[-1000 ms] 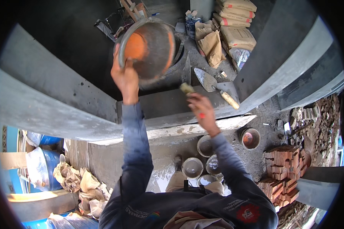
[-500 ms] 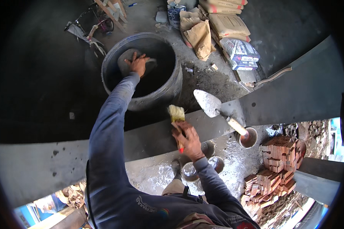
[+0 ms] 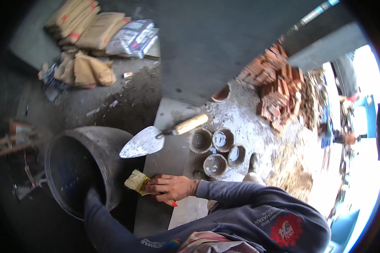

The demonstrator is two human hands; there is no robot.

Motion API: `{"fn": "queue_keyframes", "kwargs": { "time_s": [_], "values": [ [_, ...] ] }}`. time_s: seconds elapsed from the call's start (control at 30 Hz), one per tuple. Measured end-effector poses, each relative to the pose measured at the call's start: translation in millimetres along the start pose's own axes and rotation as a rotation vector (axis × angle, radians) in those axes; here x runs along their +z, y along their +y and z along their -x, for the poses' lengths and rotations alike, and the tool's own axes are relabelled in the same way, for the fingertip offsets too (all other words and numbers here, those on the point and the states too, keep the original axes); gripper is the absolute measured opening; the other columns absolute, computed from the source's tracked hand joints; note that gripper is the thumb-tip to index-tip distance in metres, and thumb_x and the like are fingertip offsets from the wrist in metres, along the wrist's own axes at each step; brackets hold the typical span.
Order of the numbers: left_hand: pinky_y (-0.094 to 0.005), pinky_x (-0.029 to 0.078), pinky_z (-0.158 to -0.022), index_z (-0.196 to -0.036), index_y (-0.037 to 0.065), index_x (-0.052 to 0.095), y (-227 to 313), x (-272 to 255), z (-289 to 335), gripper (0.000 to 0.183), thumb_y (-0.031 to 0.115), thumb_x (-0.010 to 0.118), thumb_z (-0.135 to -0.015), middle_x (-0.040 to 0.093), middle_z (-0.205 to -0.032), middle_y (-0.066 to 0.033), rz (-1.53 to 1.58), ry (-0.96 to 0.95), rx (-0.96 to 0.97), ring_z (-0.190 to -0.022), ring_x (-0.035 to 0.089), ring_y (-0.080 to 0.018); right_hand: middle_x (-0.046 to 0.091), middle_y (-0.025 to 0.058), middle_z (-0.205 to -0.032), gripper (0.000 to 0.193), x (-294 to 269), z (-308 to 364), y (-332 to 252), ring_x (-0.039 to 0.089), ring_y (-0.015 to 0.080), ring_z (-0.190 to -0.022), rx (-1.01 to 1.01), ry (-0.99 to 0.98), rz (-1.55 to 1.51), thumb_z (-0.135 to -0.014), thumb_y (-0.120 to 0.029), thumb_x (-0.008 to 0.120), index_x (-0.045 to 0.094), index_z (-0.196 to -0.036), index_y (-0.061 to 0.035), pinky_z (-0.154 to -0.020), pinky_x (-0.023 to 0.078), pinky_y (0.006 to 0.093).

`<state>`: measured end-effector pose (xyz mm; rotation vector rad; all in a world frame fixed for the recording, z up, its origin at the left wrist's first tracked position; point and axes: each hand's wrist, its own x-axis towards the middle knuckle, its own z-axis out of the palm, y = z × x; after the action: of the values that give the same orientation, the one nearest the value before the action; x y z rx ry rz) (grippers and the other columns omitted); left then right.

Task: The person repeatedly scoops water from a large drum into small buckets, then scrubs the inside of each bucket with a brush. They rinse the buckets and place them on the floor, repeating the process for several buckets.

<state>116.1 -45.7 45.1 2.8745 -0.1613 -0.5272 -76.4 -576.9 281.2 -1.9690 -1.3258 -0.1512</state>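
Head view: person's right hand point(image 3: 169, 187), back upward, grips flat, pale-bristled paintbrush point(image 3: 137, 181); blue-sleeved left arm point(image 3: 104, 223) reaches into dark-grey round tub point(image 3: 114, 147); left hand hidden, grip can't be told.

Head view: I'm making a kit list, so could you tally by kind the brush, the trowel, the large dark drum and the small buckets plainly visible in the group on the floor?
Brush: 1
Trowel: 1
Large dark drum: 1
Small buckets plainly visible in the group: 4
Total: 7
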Motion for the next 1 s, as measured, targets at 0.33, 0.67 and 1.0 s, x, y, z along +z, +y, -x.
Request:
{"fn": "queue_keyframes", "kwargs": {
  "time_s": [0.33, 0.67, 1.0],
  "values": [
    [-0.0409, 0.037, -0.126, -0.145, 0.015, 0.067, 108.5, -101.7, 107.7, 0.064, -0.01, 0.054, -0.087, 0.057, -0.157, -0.0129, -0.127, 0.342, -0.138, -0.152, 0.045, -0.0358, 0.057, 0.007, -0.114, 0.028, 5.4, 12.3, -0.8, 0.058, 0.0295, -0.114, 0.028, 0.114, 0.021, -0.086, -0.024, 0.067, 0.069, -0.112, -0.0163, -0.097, 0.048, 0.0447],
    [-0.0711, 0.022, -0.124, -0.151, 0.031, 0.06, 270.4, -266.9, 274.5, 0.078, -0.006, 0.069, -0.082, 0.041, -0.168, 0.007, -0.697, 0.932, -0.188, -0.16, 0.03, -0.028, 0.06, 0.0087, -0.135, 0.031, 5.6, 4.0, -12.8, 0.056, 0.0308, -0.13, -0.007, 0.15, -0.027, -0.087, -0.014, 0.074, 0.074, -0.118, -0.0162, -0.104, 0.048, 0.0446],
    [-0.0424, 0.044, -0.117, -0.147, 0.001, 0.057, 428.8, -311.6, 401.8, 0.063, -0.019, 0.055, -0.087, 0.064, -0.145, -0.0156, 0.511, 1.822, -0.167, -0.135, 0.06, -0.0321, 0.066, 0.0096, -0.132, 0.024, -104.2, 162.1, -84.7, 0.067, 0.0317, -0.118, 0.029, 0.153, -0.272, -0.089, -0.01, 0.081, 0.078, -0.112, -0.0115, -0.098, 0.058, 0.0428]
  ]
}}
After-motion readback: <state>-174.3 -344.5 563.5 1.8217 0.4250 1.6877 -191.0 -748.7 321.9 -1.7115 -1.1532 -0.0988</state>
